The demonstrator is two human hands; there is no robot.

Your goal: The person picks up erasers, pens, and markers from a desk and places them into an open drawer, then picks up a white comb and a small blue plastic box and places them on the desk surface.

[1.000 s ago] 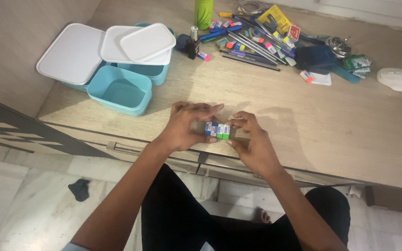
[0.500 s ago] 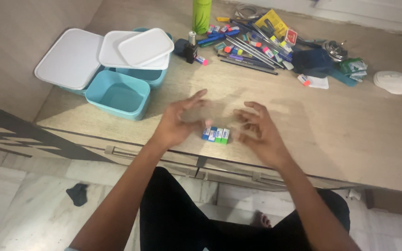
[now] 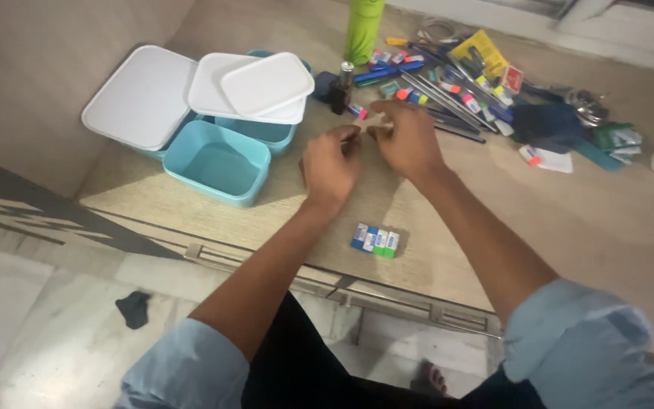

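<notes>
Near the frame's upper middle, both hands reach toward the stationery pile. Left hand (image 3: pixel 330 163) is loosely curled, fingertips pinched narrow; whether it holds anything, cannot tell. Right hand (image 3: pixel 406 138) sits just beside it, fingers bent down over the near edge of the pile (image 3: pixel 448 79), close to a small pink-ended eraser (image 3: pixel 357 111); nothing visibly gripped.

Row of four erasers (image 3: pixel 375 241), blue and green sleeves, lies lower centre on the table (image 3: pixel 569 227), well apart from both hands and near the front edge.

Handling, by judgement: erasers look light, stiff, rubbery, not fragile; paper sleeves may slide. Best taken by the two long sides, thumb against forefinger. The row is loose pieces touching, so squeezing from both ends should lift it together. Pens and pencils in the pile will probably roll.

Room: bare table lies between the row and the pile, and more to the right. Upper left is crowded with teal boxes (image 3: pixel 217 160) and white lids (image 3: pixel 266 83). A dark bottle (image 3: pixel 340 85) and green bottle (image 3: pixel 363 30) stand close to the hands and could tip. Front edge drops to the floor just below the row.
</notes>
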